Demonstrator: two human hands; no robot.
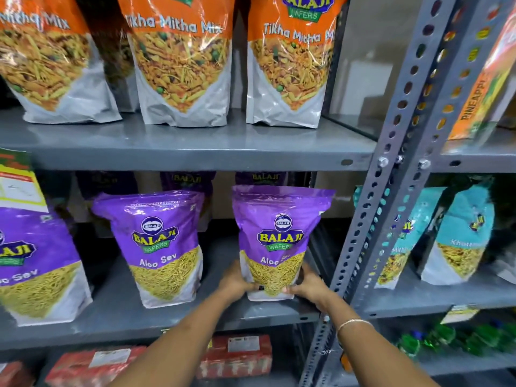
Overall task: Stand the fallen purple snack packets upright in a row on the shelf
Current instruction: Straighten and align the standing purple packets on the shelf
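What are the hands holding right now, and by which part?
Both hands, left and right, grip the rightmost purple packet at its bottom corners, one on each side, standing on the shelf.

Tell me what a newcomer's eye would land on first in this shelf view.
First, the glossy purple Aloo Sev snack packet standing upright at the right end of the grey metal middle shelf, gripped low by the left hand and right hand. Next, the orange Tikha Mitha Mix pouches lined along the shelf above.
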